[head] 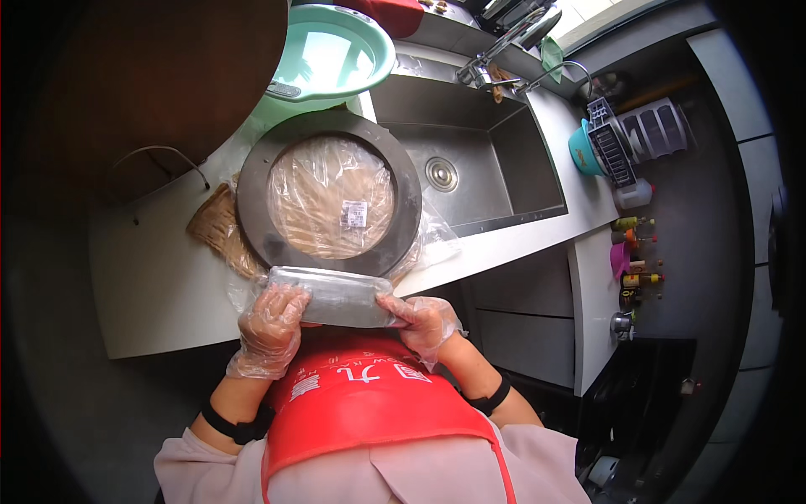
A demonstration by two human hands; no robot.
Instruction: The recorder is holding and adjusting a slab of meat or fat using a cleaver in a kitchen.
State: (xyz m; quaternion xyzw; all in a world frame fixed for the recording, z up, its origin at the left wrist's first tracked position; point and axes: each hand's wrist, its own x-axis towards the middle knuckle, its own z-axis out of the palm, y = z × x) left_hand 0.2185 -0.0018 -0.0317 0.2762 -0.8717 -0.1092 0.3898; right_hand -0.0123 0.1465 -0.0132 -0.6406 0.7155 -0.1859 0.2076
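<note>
A clear, shallow plastic container [340, 297] is held level in front of the red apron, at the counter's front edge. My left hand [272, 324], in a thin clear plastic glove, grips its left end. My right hand [429, 321], gloved the same way, holds the right end with the fingers along its side. Just beyond the container lies a wide dark grey ring [403, 195]. Through its opening shows a clear plastic bag [315, 189] of brown contents with a white printed label. A brown folded piece [217, 227] sticks out under the ring's left side.
A stainless steel sink [466, 170] with a faucet [485, 69] is at the right. A pale green basin [378, 69] of water stands behind the ring. Bottles [639, 280] line the right counter. A large dark brown rounded shape [189, 75] fills the upper left.
</note>
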